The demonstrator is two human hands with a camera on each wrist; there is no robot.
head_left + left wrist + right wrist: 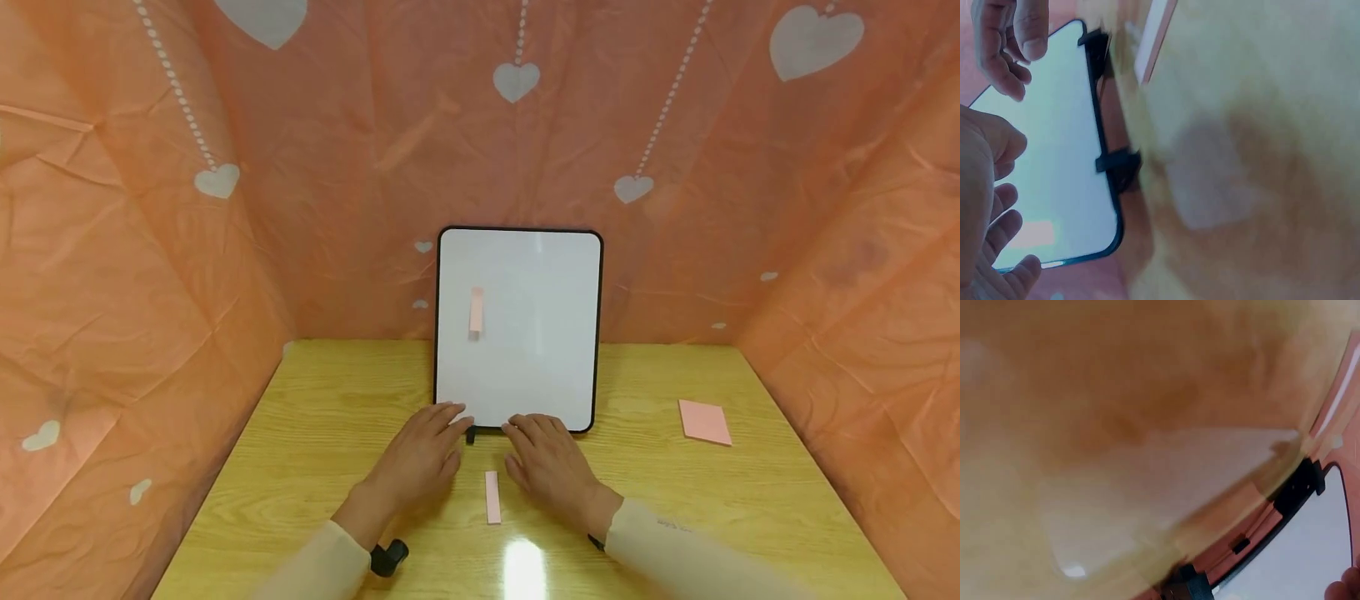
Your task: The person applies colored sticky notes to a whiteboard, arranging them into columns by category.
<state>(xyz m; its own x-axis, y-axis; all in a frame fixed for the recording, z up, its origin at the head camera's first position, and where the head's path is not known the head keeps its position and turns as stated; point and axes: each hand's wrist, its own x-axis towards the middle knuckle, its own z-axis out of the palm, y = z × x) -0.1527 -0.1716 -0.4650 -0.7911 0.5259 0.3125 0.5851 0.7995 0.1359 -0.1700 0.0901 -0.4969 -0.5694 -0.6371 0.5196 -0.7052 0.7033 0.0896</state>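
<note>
Whiteboard (536, 333), black-framed, stands on the wood-grained bench (352, 400) at twelve o'clock from the person, close to an orange curtain (360, 267) with white hearts. Black brackets (1119, 165) hold its lower edge. Left hand (422, 457) lies at the board's seven o'clock, right hand (553, 467) between five and six. Each grip is loose, with gently bent fingers and nothing visibly held; whether the fingertips touch the frame, I cannot tell. One pale pink strip (477, 312) is on the board's face, toward ten o'clock from its middle. A slim pink pad (492, 498) lies on the bench at the board's six o'clock, between the hands and nearer the person. A square pink pad (704, 422) lies well apart, at four o'clock from the board.
</note>
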